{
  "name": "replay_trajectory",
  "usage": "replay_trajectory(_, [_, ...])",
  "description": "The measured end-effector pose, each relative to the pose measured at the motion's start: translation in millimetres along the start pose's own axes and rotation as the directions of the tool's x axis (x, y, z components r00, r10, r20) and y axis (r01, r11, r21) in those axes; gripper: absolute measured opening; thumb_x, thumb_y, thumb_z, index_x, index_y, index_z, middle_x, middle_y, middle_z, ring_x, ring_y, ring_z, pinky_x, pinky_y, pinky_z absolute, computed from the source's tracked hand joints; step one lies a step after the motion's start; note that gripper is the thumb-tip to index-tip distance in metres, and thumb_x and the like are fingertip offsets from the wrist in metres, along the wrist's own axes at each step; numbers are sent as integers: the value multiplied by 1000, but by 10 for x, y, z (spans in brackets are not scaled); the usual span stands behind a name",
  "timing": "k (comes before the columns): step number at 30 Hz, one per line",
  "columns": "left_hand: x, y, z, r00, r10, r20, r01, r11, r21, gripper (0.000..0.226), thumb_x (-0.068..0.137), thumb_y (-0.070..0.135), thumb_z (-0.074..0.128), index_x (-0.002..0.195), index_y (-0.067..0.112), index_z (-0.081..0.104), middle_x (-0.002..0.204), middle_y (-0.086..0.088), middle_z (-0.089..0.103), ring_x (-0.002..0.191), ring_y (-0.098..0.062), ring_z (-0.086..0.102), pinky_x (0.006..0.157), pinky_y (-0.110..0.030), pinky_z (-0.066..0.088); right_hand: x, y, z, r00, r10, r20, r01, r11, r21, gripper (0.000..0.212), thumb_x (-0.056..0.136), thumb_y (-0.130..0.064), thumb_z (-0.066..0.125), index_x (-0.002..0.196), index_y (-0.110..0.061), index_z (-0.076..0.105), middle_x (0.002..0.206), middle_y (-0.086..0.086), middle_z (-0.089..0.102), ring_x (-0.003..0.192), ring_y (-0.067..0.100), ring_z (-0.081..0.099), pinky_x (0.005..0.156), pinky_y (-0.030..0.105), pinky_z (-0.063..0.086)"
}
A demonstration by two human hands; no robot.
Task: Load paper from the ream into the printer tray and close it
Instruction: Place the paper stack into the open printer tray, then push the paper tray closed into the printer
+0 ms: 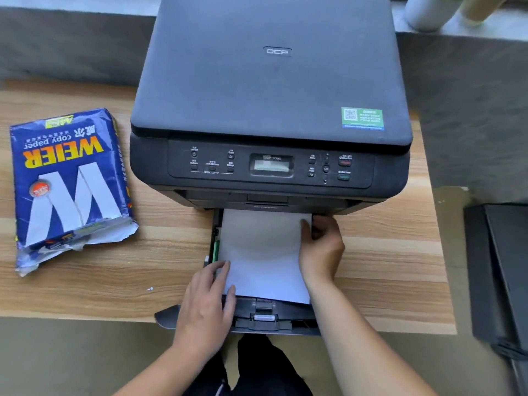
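A dark grey printer (268, 90) stands on the wooden table. Its paper tray (265, 318) is pulled out toward me past the table's front edge. A white stack of paper (263, 250) lies in the tray, its near edge resting over the tray's rear guide. My left hand (207, 304) holds the stack's near left corner, thumb on top. My right hand (321, 250) grips the stack's right edge, with fingers reaching toward the tray's right side. The blue paper ream (68, 184), its wrapper torn open at the near end, lies to the left of the printer.
The wooden table (114, 270) ends just behind the tray's front. A black box-like object (500, 270) sits at the right, off the table. A white pot (428, 10) stands on the ledge behind the printer. My dark-clothed legs show below the tray.
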State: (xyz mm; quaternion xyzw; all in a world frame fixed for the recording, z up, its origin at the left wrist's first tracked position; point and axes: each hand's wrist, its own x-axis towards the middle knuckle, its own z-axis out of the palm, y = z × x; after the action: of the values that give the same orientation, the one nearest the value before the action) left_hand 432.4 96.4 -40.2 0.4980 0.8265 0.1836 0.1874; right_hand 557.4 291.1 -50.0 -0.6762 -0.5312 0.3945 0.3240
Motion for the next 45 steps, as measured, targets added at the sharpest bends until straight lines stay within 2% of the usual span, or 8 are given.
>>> replay_trajectory(6, [284,-132,64,926,311,214,-353,913,204,53,94,41,51,137,10,51,142,-8,54,134,-26,45,114,-41,27,-359,363,-348,768,-462,443,625,691,-363,38,75,-7,72,112,-11,67,125,8,66,117,26,58,105,35,39])
replay_trajectory(9, [395,-188,132,865,324,383,-454,830,325,59,91,48,44,134,9,55,144,-10,53,135,-27,46,115,-44,19,-515,585,-471,618,-386,685,767,485,-419,50,69,-16,77,118,-11,66,128,7,66,118,28,61,111,36,27])
replay_trajectory(14, [454,-254,133,857,281,433,-456,805,380,62,90,47,34,138,10,50,153,-10,42,137,-24,43,115,-44,14,-419,554,-422,576,-270,771,809,326,-490,58,77,-25,70,133,-13,56,146,5,53,133,26,50,119,40,16])
replay_trajectory(19, [400,-225,123,867,261,425,-442,796,413,63,93,41,27,146,9,40,158,-11,31,143,-24,34,117,-45,8,-425,554,-461,599,-248,762,776,414,-475,64,81,-26,64,142,-13,48,154,3,43,142,23,40,119,36,10])
replay_trajectory(23, [365,-255,-3,942,229,243,-305,888,344,57,92,36,38,139,6,47,152,-12,43,141,-29,37,114,-45,23,-455,507,-586,820,-362,442,556,684,-472,47,81,-17,72,126,-11,59,127,6,61,116,27,56,98,36,45])
replay_trajectory(27, [320,-270,-92,997,72,32,-77,975,208,45,91,23,61,131,4,53,120,-14,58,108,-34,54,89,-45,50,-431,493,-613,969,-199,146,246,829,-502,28,76,-11,77,99,-5,63,92,10,59,89,29,54,73,39,50])
replay_trajectory(32, [320,-153,-34,999,-45,22,43,997,61,44,81,7,69,123,3,59,103,-16,59,94,-39,57,67,-47,55,-407,514,-573,988,-73,135,127,882,-454,7,80,-12,72,78,-9,66,78,6,65,75,29,61,63,30,41])
replay_trajectory(45, [379,19,-6,913,-407,-10,401,903,-151,40,83,22,62,121,8,61,106,-13,64,99,-36,59,82,-42,51,-414,499,-493,993,-17,114,65,899,-433,6,84,-13,67,79,-10,69,78,10,72,73,32,65,63,30,45])
